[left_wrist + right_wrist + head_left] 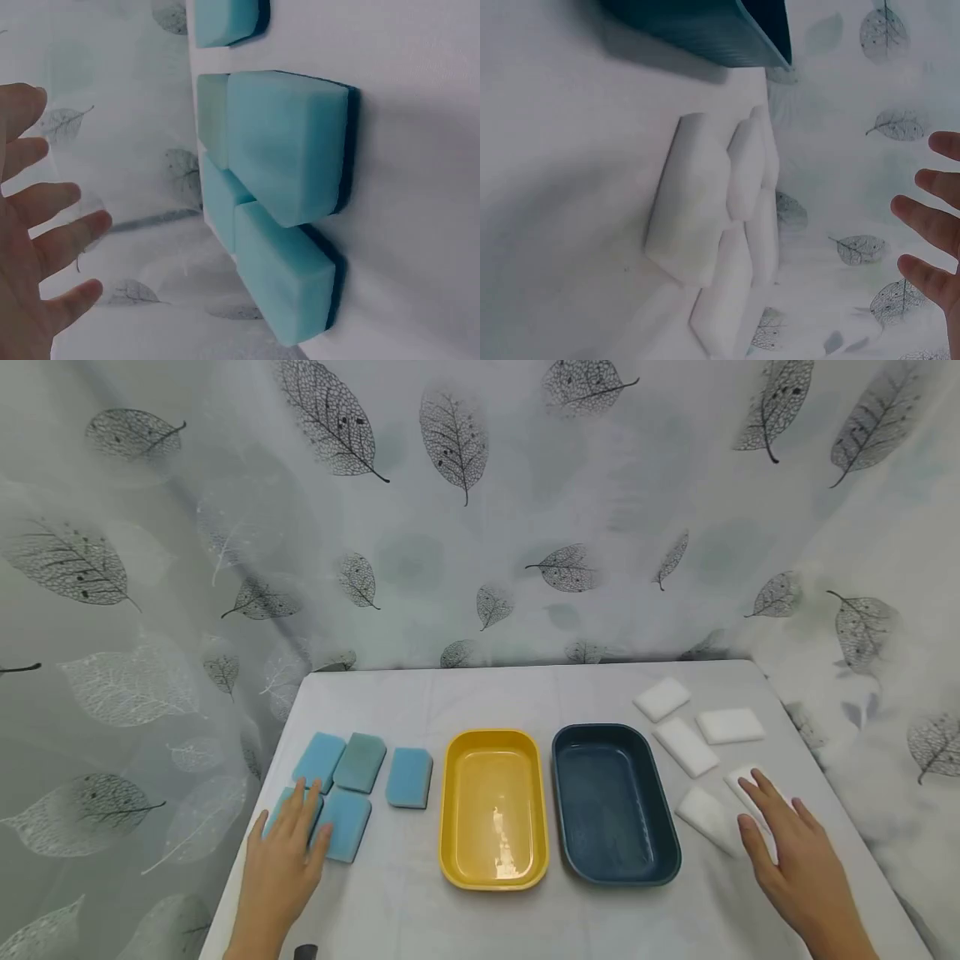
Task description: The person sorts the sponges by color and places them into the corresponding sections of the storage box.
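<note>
- The left hand [283,852] is hovering with fingers spread and relaxed over the nearest blue sponges [347,823] at the desk's [480,918] left side, grasping nothing.
- The right hand [795,858] is reaching, fingers straight, over a white sponge [742,781]; contact is unclear.
- A yellow tray [492,810] and a dark blue tray [613,803] are sitting between the sponge groups.

Head: high, looking forward-down over whole tabletop [525,693] | left wrist: close, low, shares blue sponges [289,146] | right wrist: close, low, shares white sponges [694,202]
</note>
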Available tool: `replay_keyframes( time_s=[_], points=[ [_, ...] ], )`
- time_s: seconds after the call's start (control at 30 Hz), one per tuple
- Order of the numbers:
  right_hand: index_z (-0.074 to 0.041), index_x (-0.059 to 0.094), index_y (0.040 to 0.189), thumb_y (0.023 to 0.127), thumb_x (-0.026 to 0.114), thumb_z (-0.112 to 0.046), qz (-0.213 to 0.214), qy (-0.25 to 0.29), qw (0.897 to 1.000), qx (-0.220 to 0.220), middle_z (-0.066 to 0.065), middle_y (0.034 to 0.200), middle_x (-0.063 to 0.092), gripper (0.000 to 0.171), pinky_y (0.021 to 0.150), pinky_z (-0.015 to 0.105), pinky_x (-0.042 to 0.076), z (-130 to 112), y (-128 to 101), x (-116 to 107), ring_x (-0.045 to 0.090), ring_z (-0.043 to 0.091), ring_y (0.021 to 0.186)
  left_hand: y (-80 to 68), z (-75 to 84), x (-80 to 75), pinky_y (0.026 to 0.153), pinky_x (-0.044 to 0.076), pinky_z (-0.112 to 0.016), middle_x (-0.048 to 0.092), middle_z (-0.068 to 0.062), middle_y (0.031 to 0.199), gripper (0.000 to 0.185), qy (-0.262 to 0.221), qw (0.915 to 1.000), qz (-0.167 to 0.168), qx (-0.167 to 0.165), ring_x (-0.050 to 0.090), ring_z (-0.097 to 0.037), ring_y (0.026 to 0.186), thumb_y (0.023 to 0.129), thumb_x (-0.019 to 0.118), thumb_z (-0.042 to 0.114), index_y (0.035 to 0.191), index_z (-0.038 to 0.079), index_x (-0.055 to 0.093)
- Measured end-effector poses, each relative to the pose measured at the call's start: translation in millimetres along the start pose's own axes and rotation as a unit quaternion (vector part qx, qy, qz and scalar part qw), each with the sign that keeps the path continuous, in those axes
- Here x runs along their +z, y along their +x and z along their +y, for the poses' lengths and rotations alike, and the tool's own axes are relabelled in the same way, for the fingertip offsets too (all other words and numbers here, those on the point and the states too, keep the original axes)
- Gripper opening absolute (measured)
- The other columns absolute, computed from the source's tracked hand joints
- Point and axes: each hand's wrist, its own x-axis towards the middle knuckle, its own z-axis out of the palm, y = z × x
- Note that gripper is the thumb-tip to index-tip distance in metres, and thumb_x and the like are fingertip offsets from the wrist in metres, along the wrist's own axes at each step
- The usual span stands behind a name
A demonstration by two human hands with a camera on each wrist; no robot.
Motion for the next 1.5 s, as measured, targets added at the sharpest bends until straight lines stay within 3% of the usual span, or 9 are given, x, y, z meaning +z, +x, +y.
replay_keyframes(
  time_s=[0.23, 0.4, 0.5, 0.73, 0.9, 1.1, 1.33, 1.5],
  points=[
    [-0.016, 0.048, 0.146, 0.097, 0.058, -0.012, 0.007, 0.032, 0.999, 0.022, 0.004, 0.156, 0.043, 0.050, 0.124, 0.016, 0.012, -4.7, -7.5, 11.4, 0.027, -0.007, 0.144, -1.9, 8.9, 7.3, 0.102, 0.037, -0.069, 0.059, -0.017, 0.139, 0.070, -0.025, 0.9995, 0.013, -0.016, 0.057, -0.038, 0.125, 0.089, 0.071, 0.021, 0.152, 0.018, 0.039],
    [-0.021, 0.045, 0.149, 0.099, 0.056, -0.012, -0.001, 0.051, 0.997, 0.055, 0.000, 0.157, 0.041, 0.052, 0.116, 0.003, 0.010, -12.6, -13.9, 15.9, 0.022, -0.020, 0.136, -3.6, 13.7, 12.6, 0.100, 0.041, -0.065, 0.062, -0.017, 0.134, 0.065, -0.028, 0.9993, 0.013, -0.022, 0.061, -0.039, 0.119, 0.090, 0.070, 0.020, 0.149, 0.014, 0.043],
    [-0.022, 0.045, 0.149, 0.100, 0.055, -0.014, -0.002, 0.053, 0.996, 0.077, 0.000, 0.156, 0.042, 0.050, 0.116, 0.003, 0.012, -17.3, -17.6, 19.1, 0.020, -0.026, 0.131, -4.7, 14.8, 16.6, 0.097, 0.044, -0.061, 0.062, -0.018, 0.135, 0.064, -0.036, 0.9990, 0.019, -0.019, 0.061, -0.040, 0.118, 0.090, 0.070, 0.019, 0.148, 0.011, 0.045],
    [-0.020, 0.049, 0.146, 0.101, 0.054, -0.014, 0.017, 0.072, 0.991, 0.112, 0.003, 0.152, 0.048, 0.046, 0.104, -0.007, 0.013, -25.6, -25.8, 28.3, 0.024, -0.027, 0.130, -6.9, 20.6, 26.7, 0.098, 0.047, -0.060, 0.059, -0.017, 0.139, 0.062, -0.062, 0.9973, 0.025, -0.030, 0.059, -0.040, 0.122, 0.090, 0.070, 0.016, 0.146, 0.007, 0.046],
    [-0.017, 0.051, 0.144, 0.100, 0.055, -0.013, 0.025, 0.096, 0.987, 0.126, 0.009, 0.147, 0.053, 0.044, 0.102, -0.008, 0.018, -32.0, -28.3, 38.5, 0.030, -0.025, 0.130, -7.8, 26.7, 33.4, 0.098, 0.047, -0.058, 0.059, -0.017, 0.138, 0.062, -0.080, 0.9949, 0.013, -0.060, 0.058, -0.040, 0.121, 0.092, 0.069, 0.016, 0.148, 0.011, 0.044],
    [-0.021, 0.050, 0.145, 0.100, 0.055, -0.010, 0.025, 0.127, 0.981, 0.143, 0.013, 0.136, 0.062, 0.047, 0.097, -0.007, 0.025, -46.7, -28.8, 51.6, 0.039, -0.026, 0.118, -6.8, 35.8, 42.9, 0.106, 0.041, -0.057, 0.053, -0.014, 0.145, 0.062, -0.116, 0.9884, -0.009, -0.098, 0.052, -0.038, 0.130, 0.094, 0.066, 0.017, 0.150, 0.015, 0.041],
    [-0.023, 0.047, 0.147, 0.100, 0.054, -0.008, -0.007, 0.171, 0.974, 0.146, 0.014, 0.130, 0.065, 0.049, 0.096, -0.006, 0.030, -68.2, -29.2, 59.8, 0.048, -0.019, 0.117, -5.0, 47.7, 54.2, 0.114, 0.036, -0.054, 0.046, -0.013, 0.151, 0.061, -0.150, 0.9808, -0.030, -0.121, 0.042, -0.036, 0.140, 0.097, 0.063, 0.019, 0.152, 0.013, 0.037],
    [-0.025, 0.044, 0.148, 0.103, 0.050, -0.010, -0.044, 0.219, 0.963, 0.153, 0.007, 0.134, 0.062, 0.048, 0.099, -0.002, 0.035, -81.5, -27.8, 60.9, 0.054, -0.011, 0.121, -2.8, 54.3, 67.6, 0.118, 0.030, -0.056, 0.035, -0.010, 0.158, 0.063, -0.186, 0.9704, -0.051, -0.145, 0.031, -0.034, 0.146, 0.098, 0.060, 0.022, 0.154, 0.019, 0.032]
  ],
)
